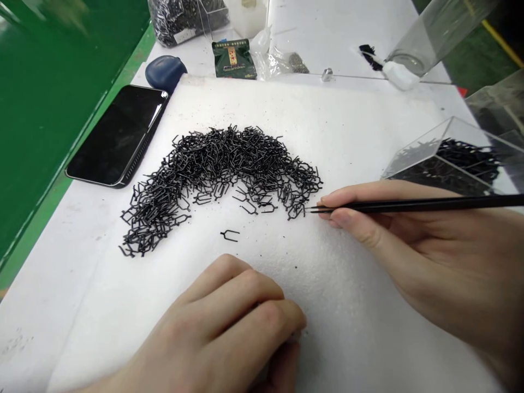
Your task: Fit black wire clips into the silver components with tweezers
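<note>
A curved heap of small black wire forks (216, 174) lies on a white foam sheet (360, 136). My right hand (376, 234) is shut on slim black tweezers (409, 205), whose tips reach the heap's right end. One loose two-pronged wire piece (230, 235) lies apart, below the heap. At the bottom of the view, my left hand (229, 322) rests on the foam with curled fingers, holding nothing visible and touching no wire piece.
A black smartphone (117, 135) and a dark blue case (165, 72) lie left of the foam. A clear box (442, 164) holding black wire pieces stands at right. Bags, a green packet (233, 59) and a tilted clear container (434, 33) stand beyond the sheet.
</note>
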Demonstrator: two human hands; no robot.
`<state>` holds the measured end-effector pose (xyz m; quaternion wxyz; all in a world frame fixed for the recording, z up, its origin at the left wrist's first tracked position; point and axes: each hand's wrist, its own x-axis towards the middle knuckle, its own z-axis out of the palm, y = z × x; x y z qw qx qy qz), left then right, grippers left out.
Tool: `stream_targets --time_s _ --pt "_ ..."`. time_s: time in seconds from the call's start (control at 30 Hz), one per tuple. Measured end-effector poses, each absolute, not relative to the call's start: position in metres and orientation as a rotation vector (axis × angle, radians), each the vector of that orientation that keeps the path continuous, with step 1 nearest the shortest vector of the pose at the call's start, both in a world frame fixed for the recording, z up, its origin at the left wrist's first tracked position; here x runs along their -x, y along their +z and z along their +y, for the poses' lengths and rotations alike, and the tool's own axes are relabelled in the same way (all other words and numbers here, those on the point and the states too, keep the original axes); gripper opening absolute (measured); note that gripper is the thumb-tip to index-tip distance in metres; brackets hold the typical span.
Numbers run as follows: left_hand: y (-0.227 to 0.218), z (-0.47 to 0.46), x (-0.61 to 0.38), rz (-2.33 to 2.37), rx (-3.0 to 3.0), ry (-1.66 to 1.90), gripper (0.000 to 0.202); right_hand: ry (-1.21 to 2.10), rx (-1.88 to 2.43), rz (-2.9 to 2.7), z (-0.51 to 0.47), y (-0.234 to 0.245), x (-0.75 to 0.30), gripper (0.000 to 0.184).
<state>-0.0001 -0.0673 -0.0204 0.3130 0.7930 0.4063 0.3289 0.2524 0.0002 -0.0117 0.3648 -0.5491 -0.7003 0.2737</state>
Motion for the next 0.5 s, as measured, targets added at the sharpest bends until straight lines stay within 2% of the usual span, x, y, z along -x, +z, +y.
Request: stream_targets --time_s 0.13,0.5 --pt "-0.0198 -0.0667 -0.0004 1.065 -2.106 0.890 0.022 0.631 1.413 -1.844 0.0001 -0.0103 -0.2500 0.024" --pt "-0.0198 -0.0673 -0.0019 1.074 -2.118 0.900 0.022 0.577 1.429 -1.849 -0.0016 -0.0104 -0.2490 0.020"
